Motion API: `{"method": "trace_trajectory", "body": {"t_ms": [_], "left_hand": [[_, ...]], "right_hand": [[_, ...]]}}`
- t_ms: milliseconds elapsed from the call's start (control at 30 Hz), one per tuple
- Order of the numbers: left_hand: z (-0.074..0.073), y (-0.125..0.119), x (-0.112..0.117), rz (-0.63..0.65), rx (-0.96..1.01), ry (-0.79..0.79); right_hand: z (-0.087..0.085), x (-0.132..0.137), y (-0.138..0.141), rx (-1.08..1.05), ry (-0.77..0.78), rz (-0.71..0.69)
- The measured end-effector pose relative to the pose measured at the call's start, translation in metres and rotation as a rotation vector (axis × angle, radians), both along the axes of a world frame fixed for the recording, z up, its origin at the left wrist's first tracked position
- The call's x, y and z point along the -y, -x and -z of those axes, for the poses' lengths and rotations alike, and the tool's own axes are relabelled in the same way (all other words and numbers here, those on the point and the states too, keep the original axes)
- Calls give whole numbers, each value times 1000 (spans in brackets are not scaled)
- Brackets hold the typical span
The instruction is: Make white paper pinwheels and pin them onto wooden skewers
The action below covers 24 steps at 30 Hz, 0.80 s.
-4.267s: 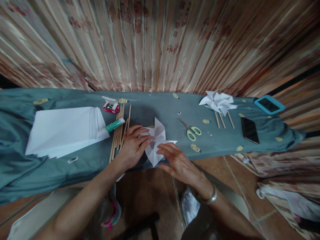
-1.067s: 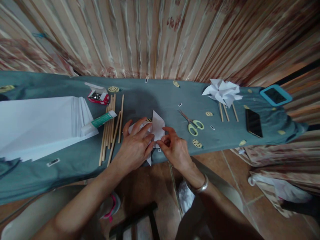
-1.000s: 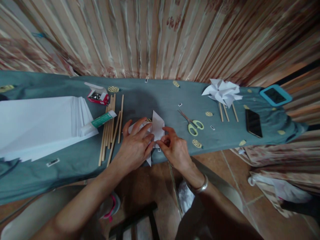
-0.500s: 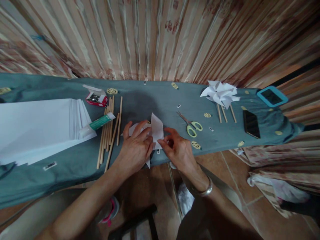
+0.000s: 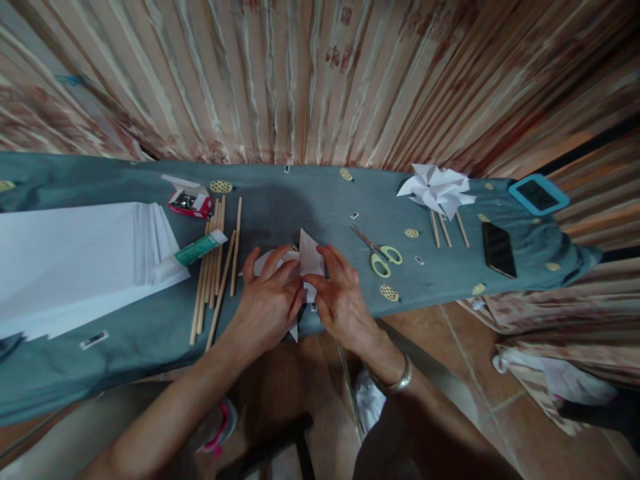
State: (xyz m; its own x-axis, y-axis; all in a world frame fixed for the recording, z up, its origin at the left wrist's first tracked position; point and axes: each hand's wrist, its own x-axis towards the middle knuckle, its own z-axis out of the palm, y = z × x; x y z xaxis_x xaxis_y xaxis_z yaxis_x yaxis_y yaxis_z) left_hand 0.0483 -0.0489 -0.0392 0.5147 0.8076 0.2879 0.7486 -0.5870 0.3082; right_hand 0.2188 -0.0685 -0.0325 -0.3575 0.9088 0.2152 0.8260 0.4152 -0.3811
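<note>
A white paper pinwheel, cut and partly folded, lies at the front edge of the cloth-covered table under both hands. My left hand presses on its left part, with thumb and fingers gathered near the middle, where they hide the paper's centre. From the right, my right hand grips the folded paper. Its thumb reaches to the middle and its index finger touches the upper right edge. One pointed blade stands up between the hands, and another tip hangs below the left one. Just right of them rest green-handled scissors, blades spread.
Left of the hands are several wooden sticks, a green-and-white tube, a stack of white paper and an opened red box. Finished-looking pinwheels on sticks, a black phone and a blue-framed device are to the right.
My right hand has shifted left and up along the paper; its thumb now reaches the pinwheel's middle near my left fingers. The left hand stays on the paper. The view has moved slightly.
</note>
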Motion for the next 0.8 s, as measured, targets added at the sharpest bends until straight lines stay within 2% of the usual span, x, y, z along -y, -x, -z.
{"method": "trace_trajectory", "body": {"t_ms": [133,267,533,800], "left_hand": [[1,1,2,-7,-8,2],[-2,2,-1,-28,13,61],[-11,-1,-10,-35,60,156],[1,2,-10,-70,156,220]], "right_hand": [[7,1,3,17,-11,45],[11,2,2,22,-71,31],[9,4,5,105,-56,2],[11,6,7,107,-34,36]]}}
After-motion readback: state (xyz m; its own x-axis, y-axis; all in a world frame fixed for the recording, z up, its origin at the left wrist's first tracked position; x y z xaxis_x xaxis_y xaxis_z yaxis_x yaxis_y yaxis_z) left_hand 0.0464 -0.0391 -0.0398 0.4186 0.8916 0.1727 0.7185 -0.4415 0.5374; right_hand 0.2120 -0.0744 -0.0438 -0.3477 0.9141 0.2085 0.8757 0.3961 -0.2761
